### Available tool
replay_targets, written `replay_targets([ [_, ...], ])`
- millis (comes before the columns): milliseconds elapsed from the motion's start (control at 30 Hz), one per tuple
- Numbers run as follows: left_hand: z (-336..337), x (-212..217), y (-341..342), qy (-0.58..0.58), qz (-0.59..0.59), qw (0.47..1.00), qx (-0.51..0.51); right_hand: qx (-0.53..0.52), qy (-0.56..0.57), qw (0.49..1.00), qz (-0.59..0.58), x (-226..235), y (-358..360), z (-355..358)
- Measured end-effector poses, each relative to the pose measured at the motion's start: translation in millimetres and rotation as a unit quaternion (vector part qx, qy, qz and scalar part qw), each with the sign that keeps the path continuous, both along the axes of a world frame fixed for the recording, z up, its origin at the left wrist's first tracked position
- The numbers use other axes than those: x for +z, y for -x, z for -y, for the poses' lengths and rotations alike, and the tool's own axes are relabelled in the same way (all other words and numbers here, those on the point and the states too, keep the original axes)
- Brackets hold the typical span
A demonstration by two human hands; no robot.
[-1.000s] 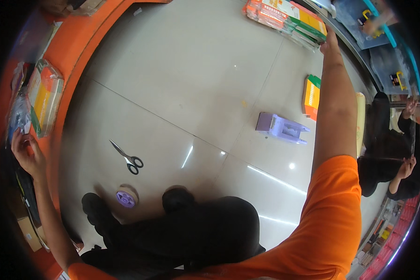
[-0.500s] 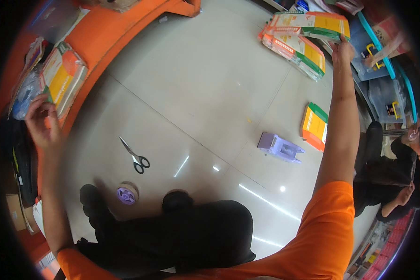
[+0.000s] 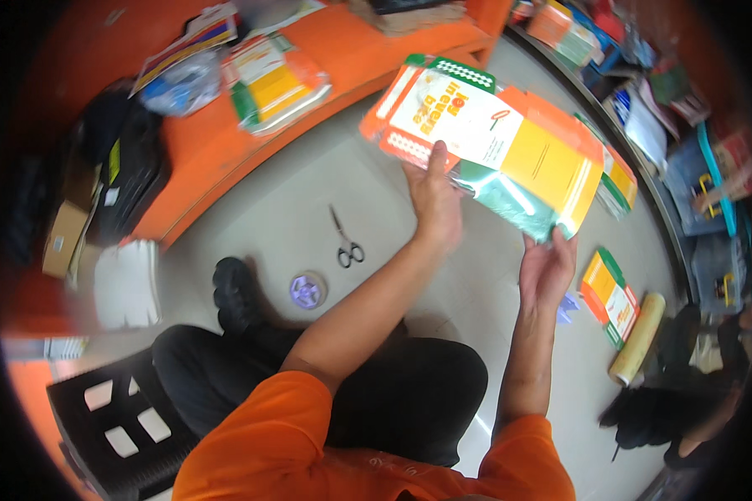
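In front of me I hold up a plastic-wrapped pack of flattened cartons (image 3: 497, 142), printed in white, yellow, orange and green. My left hand (image 3: 433, 200) grips its near left edge, thumb on top. At the near right corner, my right hand (image 3: 550, 269) pinches it from below. Another such pack (image 3: 618, 179) lies on the floor behind it, partly hidden. Nearer on the right is a smaller carton piece (image 3: 608, 294) of the same colours. A similar wrapped pack (image 3: 276, 82) rests on the orange shelf (image 3: 355, 63) at the far left.
Black-handled scissors (image 3: 345, 240) and a roll of tape on a purple core (image 3: 307, 290) lie on the tiled floor. A purple tape dispenser (image 3: 567, 309) shows beside my right wrist. A yellowish film roll (image 3: 637, 338) lies near a person in dark clothes (image 3: 685, 392). A black crate (image 3: 113, 422) stands at left.
My right hand has brought the wrapped pack from the far right to in front of me. My left hand has left the shelf and taken hold of it. The view has turned left.
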State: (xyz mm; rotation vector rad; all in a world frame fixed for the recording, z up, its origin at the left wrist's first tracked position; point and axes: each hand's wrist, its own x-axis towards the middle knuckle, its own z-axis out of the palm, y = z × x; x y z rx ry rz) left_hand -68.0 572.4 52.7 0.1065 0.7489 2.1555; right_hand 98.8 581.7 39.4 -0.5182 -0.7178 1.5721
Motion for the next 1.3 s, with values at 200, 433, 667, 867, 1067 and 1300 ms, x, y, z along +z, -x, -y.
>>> replay_targets([
  [200,60,12,142,0.001,-0.207,0.978,-0.009,0.2,0.068,0.976,0.059,11,78,35],
  [433,164,27,244,0.24,-0.328,0.904,-0.133,0.261,0.066,0.963,-0.026,33,244,30],
  [667,269,-36,242,0.321,-0.378,0.843,-0.209,0.265,0.045,0.96,-0.074,5,409,-7],
  [867,272,-27,254,0.314,-0.431,0.826,-0.185,0.266,0.079,0.96,0.048,-9,440,2],
  [1067,276,-19,247,0.29,-0.424,0.841,-0.171,0.204,-0.101,0.972,0.048,33,436,-18],
  [1300,271,-17,256,0.241,-0.377,0.892,-0.067,-0.081,-0.421,0.719,0.547,109,413,18],
])
